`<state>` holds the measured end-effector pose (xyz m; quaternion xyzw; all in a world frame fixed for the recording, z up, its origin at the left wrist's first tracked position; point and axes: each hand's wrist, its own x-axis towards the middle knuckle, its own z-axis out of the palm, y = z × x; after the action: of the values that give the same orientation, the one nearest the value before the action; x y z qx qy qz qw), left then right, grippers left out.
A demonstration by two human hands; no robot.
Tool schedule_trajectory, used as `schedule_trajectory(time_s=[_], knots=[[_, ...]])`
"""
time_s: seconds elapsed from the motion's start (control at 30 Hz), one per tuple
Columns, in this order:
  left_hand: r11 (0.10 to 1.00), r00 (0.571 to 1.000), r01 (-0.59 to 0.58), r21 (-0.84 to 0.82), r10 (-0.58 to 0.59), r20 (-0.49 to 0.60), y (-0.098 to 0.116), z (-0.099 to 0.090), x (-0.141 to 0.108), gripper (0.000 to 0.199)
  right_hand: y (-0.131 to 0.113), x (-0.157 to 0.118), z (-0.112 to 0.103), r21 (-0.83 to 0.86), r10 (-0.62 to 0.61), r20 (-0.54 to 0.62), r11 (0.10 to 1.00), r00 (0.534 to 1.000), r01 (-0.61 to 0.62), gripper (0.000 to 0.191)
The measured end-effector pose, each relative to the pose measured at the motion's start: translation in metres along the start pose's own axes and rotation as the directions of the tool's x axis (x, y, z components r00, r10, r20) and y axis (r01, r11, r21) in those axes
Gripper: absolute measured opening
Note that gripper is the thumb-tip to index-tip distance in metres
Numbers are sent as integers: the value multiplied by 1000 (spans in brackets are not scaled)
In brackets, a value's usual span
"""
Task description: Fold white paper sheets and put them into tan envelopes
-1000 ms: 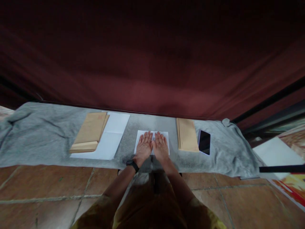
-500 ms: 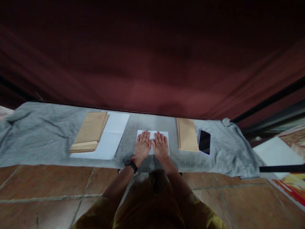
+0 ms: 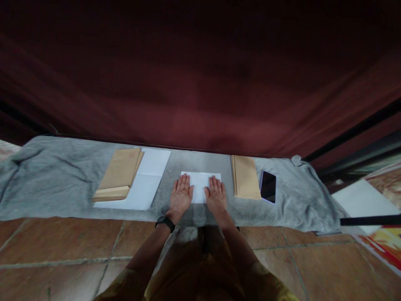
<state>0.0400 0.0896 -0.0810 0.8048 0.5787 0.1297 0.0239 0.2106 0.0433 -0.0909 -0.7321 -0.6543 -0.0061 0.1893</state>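
White paper (image 3: pixel 198 189) lies under left hand (image 3: pixel 181 196) and right hand (image 3: pixel 216 196), fingers outstretched, empty; seemingly smoothing, the next move needing a lift.

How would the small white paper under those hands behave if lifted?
The small white paper looks thin, so it is probably light and may bend. Lying flat on the grey cloth, it seems unlikely to roll or tip.

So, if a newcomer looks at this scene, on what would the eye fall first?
Probably on the dark red cloth, which fills the upper half of the view. Next, the left hand and right hand lie flat and apart on the small white paper, at the middle of the grey cloth. The dark-screened phone might follow, beside the brown envelopes on the right.
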Motion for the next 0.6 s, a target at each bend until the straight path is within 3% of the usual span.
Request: schedule_trajectory(time_s=[0.6], knots=[[998,993,49,-42,-53,-103,-25,-5,-32,61,22,-33,-13,-34,14,-84,999,996,-17,57]])
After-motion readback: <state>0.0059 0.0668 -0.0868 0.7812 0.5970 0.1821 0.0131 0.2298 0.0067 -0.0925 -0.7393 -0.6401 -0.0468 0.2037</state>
